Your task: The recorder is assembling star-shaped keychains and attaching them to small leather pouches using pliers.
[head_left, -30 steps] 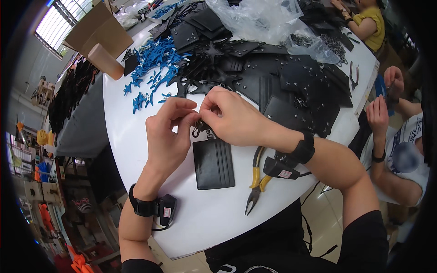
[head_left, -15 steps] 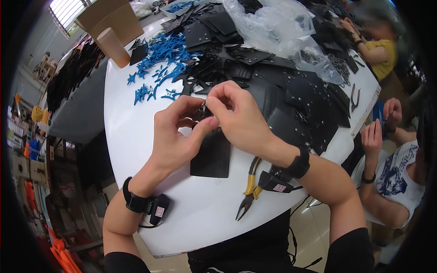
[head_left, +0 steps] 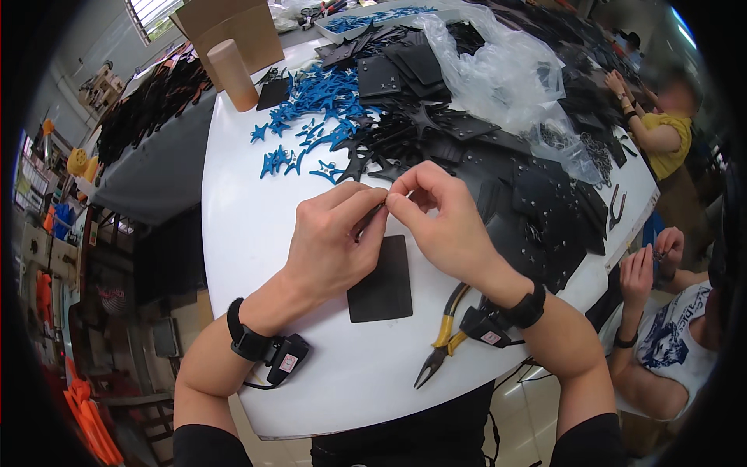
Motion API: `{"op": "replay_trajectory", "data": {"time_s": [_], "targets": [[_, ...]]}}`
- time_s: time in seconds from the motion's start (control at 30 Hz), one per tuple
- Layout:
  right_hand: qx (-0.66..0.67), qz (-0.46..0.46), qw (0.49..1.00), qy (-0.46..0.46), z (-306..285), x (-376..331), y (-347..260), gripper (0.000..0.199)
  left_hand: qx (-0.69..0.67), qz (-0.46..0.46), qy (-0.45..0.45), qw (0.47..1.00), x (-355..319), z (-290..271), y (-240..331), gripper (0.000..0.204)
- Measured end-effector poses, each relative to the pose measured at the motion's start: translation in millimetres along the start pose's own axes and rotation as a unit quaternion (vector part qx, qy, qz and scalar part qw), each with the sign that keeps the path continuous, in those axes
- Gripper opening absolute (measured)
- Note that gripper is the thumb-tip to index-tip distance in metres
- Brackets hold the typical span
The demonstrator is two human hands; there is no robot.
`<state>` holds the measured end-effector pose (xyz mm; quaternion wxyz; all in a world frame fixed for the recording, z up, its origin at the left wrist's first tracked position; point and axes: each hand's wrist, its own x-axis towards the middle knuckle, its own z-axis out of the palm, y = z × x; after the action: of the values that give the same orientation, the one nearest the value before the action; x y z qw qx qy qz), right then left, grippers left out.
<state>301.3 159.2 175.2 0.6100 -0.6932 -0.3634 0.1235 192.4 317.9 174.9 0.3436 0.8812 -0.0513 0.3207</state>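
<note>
While both my forearms come up from the near edge of the white table (head_left: 257, 233), my hands meet above the black rectangular card (head_left: 381, 280), which lies flat in front of me. My left hand (head_left: 331, 245) is curled, thumb and forefinger pinched shut on a small dark part (head_left: 372, 218) at the card's far end; I cannot tell just what that part is. My right hand (head_left: 443, 222) arches over from the right of the card, its fingertips (head_left: 398, 191) pinched together against the same small part, so the two hands touch there.

One card lies under my hands. One pair of yellow-handled pliers (head_left: 442, 338) lies just right of the card, jaws pointing toward me. Each wrist wears one black band with a small device attached. Beyond the card there is a heap of black flat pieces (head_left: 498, 171) and a scatter of blue star-shaped pieces (head_left: 311, 117), too many to count, with one clear plastic bag (head_left: 498, 70) and one tan tube (head_left: 229, 74) farther off.

Left of the card the tabletop is bare to its edge; toward me it is open too, apart from the pliers. Right of the card, past the table's edge, another person's hands (head_left: 650, 261) are at work.
</note>
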Motion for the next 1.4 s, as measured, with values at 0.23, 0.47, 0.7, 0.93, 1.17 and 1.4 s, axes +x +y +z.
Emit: {"op": "replay_trajectory", "data": {"time_s": [0.23,0.47,0.7,0.93,1.17,1.4], "targets": [[-0.172,-0.073,0.981,-0.057,-14.6,1.1,-23.1,0.013,0.101,0.132,-0.007,0.986,4.4,-4.0,-1.5,0.024],[-0.089,-0.023,0.994,-0.065,-19.8,5.0,-14.0,0.010,0.043,0.064,0.006,0.997,2.1,-5.2,6.6,0.025],[-0.019,0.012,0.995,-0.093,-19.3,9.5,-4.3,0.010,0.027,0.080,0.004,0.996,4.8,-8.3,-2.3,0.019],[-0.011,0.000,0.995,-0.096,-22.7,11.9,-5.5,0.013,0.005,0.066,0.004,0.998,3.9,-7.6,2.1,0.019],[0.082,0.012,0.995,-0.048,-12.1,4.7,-4.5,0.012,-0.060,0.013,0.028,0.998,3.9,-3.4,-3.8,0.019],[0.079,0.008,0.996,-0.041,-12.8,2.6,-8.8,0.012,-0.097,-0.028,0.010,0.995,2.3,-3.9,-4.1,0.019]]}}
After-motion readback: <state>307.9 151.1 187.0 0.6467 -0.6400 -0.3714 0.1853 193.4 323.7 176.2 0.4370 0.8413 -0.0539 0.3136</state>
